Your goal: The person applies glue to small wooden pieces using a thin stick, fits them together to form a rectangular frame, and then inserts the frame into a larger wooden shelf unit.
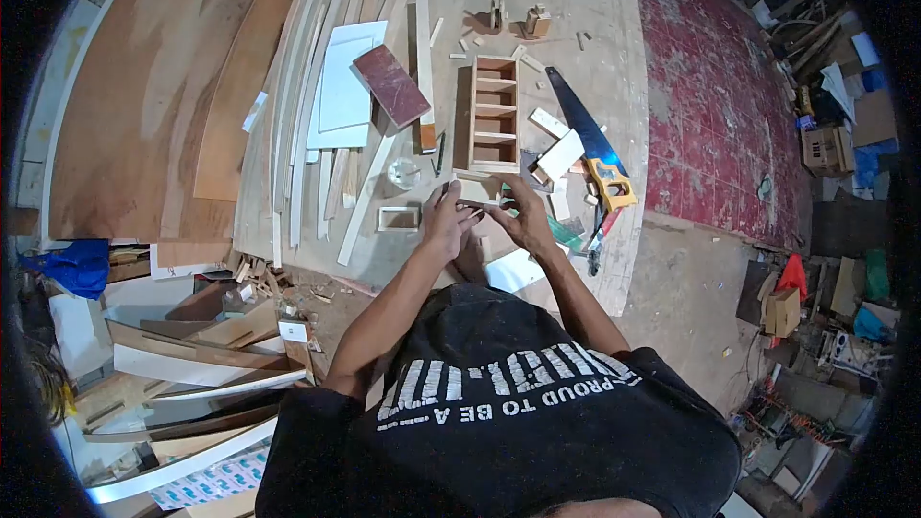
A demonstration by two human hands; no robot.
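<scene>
Between my two hands, close to the workbench edge, is a small wooden piece [475,190] with a pale face and a brown edge. My left hand [445,223] grips its left end, fingers curled in. At the opposite end, my right hand [527,215] pinches it with thumb and fingers. Just beyond stands a narrow wooden box with several compartments [495,113]. To the left of my left hand lies a small rectangular wooden frame [398,219]; a clear round container [404,173] and a dark pencil-like stick [440,153] are nearby.
A yellow-handled handsaw [587,134] lies at the right among wood offcuts [562,155]. White sheets [347,86], a dark red block [391,85] and long wood strips [305,86] cover the left side. Two small wooden items [537,21] stand farther back.
</scene>
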